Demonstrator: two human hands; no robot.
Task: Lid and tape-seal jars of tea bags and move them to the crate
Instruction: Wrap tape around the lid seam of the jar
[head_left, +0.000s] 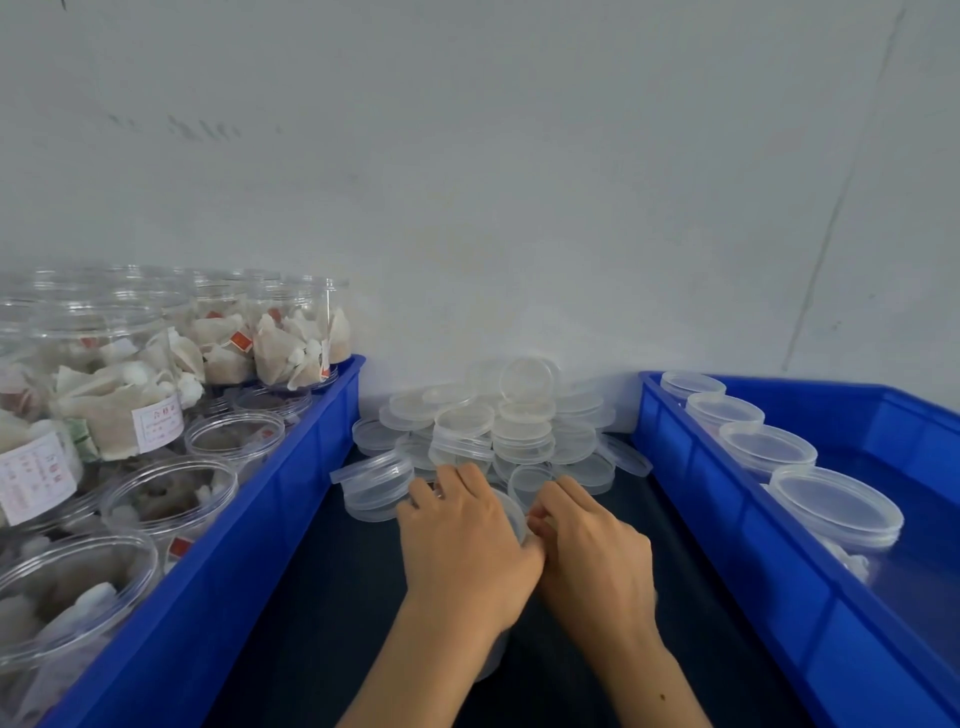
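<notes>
Head view, lower centre: left hand clasps jar's lid; right hand pinches its rim. Light, slick, thin-walled; hold by the sides.

crates: glossy smooth blue plastic
lids: clear, smooth plastic
jars: glossy clear plastic
tea bags: matt mesh
tabletop: dark, matt

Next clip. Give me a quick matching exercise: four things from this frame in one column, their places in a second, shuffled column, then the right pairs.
Things:
1. open jars of tea bags
2. lidded jars
3. pile of loose lids
4. jar being sealed

Places:
A. against the wall, between the crates
B. in the right crate
C. under the two hands, left hand and right hand
D. in the left crate

Pairs: 1-D, 2-B, 3-A, 4-C
</notes>
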